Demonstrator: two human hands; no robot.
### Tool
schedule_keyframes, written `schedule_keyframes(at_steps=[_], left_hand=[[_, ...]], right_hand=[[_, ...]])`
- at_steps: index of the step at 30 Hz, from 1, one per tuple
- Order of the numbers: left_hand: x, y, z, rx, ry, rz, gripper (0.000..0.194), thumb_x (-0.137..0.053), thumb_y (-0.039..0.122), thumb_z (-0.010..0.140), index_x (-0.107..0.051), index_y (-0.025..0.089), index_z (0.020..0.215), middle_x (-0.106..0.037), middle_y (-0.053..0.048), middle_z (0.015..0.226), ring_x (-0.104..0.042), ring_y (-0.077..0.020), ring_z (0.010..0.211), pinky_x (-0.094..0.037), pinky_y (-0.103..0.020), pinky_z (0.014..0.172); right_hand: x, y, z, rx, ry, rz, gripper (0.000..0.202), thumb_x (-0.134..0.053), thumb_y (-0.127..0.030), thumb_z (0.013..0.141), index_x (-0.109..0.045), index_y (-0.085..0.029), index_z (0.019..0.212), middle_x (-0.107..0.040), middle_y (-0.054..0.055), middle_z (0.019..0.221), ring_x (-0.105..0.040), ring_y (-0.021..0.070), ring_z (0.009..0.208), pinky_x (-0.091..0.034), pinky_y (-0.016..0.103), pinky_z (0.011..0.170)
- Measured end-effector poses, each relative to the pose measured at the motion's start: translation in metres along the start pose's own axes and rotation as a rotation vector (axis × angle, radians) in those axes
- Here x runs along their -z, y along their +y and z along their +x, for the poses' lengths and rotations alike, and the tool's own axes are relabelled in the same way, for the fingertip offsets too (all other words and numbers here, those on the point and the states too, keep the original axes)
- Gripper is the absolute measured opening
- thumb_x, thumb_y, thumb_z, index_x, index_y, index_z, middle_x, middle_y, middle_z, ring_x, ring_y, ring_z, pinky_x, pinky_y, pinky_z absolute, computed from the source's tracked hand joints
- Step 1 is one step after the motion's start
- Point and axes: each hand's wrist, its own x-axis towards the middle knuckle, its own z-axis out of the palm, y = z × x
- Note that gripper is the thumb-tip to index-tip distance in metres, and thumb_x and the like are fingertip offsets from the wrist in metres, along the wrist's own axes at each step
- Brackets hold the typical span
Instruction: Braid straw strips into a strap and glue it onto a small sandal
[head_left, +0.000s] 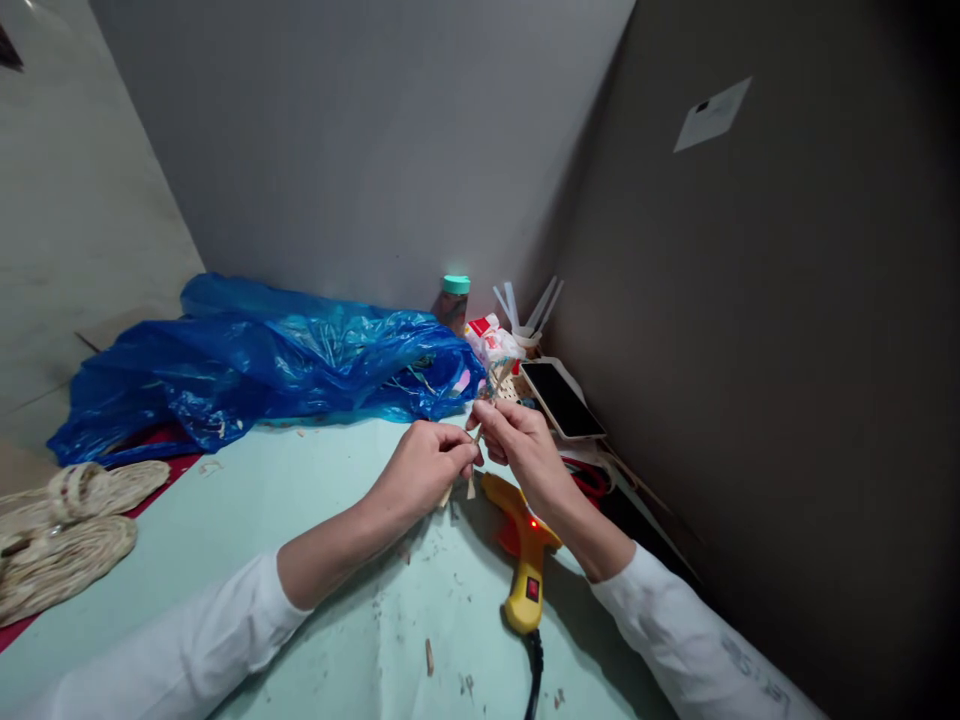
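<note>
My left hand (pixel 431 465) and my right hand (pixel 525 445) meet over the table, both closed in a pinch. Between the fingertips runs a thin pale straw strand (pixel 478 436), gripped by both hands. Short straw ends hang below the left fingers, and thin strands rise above the right hand. Beneath my right hand lies a yellow glue gun (pixel 530 560), its red light glowing and its black cord trailing toward me. The fingers partly hide the piece, so its full shape cannot be made out.
A blue plastic bag (pixel 300 350) spreads across the back. Woven straw slippers (pixel 67 560) lie at the left. Behind my right hand are a tablet-like device (pixel 562 400), a jar with a teal lid (pixel 455 300) and white sticks (pixel 544 305). A dark wall (pixel 750 350) borders the right.
</note>
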Motion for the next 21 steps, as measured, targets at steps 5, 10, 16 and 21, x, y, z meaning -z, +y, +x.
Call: schedule_keyframes(at_steps=[5, 10, 16, 21], left_hand=[[-0.005, -0.001, -0.004, -0.098, -0.09, 0.084, 0.029, -0.055, 0.028, 0.082, -0.057, 0.018, 0.055, -0.053, 0.0, 0.055, -0.04, -0.0137, 0.054, -0.03, -0.027, 0.055], [-0.011, -0.006, -0.007, -0.147, -0.058, 0.109, 0.025, -0.048, 0.024, 0.087, -0.057, 0.019, 0.064, -0.048, 0.001, 0.06, -0.041, -0.0149, 0.061, -0.03, -0.029, 0.061], [-0.011, -0.012, -0.006, -0.072, -0.048, 0.023, 0.021, -0.048, 0.027, 0.086, -0.058, 0.017, 0.07, -0.046, 0.003, 0.059, -0.039, -0.012, 0.056, -0.029, -0.026, 0.056], [-0.001, -0.01, 0.004, -0.004, 0.048, -0.071, 0.016, -0.047, 0.031, 0.086, -0.056, 0.017, 0.089, -0.044, 0.005, 0.057, -0.032, -0.009, 0.048, -0.023, -0.022, 0.045]], right_hand=[[0.003, 0.008, 0.004, -0.055, 0.087, 0.163, 0.038, -0.068, -0.051, 0.076, -0.056, -0.018, 0.063, -0.031, -0.009, 0.048, -0.024, 0.0049, 0.04, -0.017, 0.023, 0.043], [0.0, 0.013, 0.006, -0.108, 0.147, 0.267, 0.04, -0.072, -0.051, 0.07, -0.05, -0.019, 0.061, -0.029, -0.01, 0.048, -0.02, 0.004, 0.039, -0.015, 0.023, 0.041], [0.002, 0.018, 0.006, -0.104, 0.069, 0.264, 0.039, -0.07, -0.055, 0.074, -0.055, -0.018, 0.069, -0.041, -0.007, 0.054, -0.038, 0.0072, 0.046, -0.032, 0.022, 0.047], [-0.001, 0.014, 0.003, -0.065, -0.129, 0.166, 0.028, -0.07, -0.045, 0.079, -0.067, -0.021, 0.092, -0.063, 0.001, 0.085, -0.058, 0.0139, 0.076, -0.045, 0.026, 0.068]])
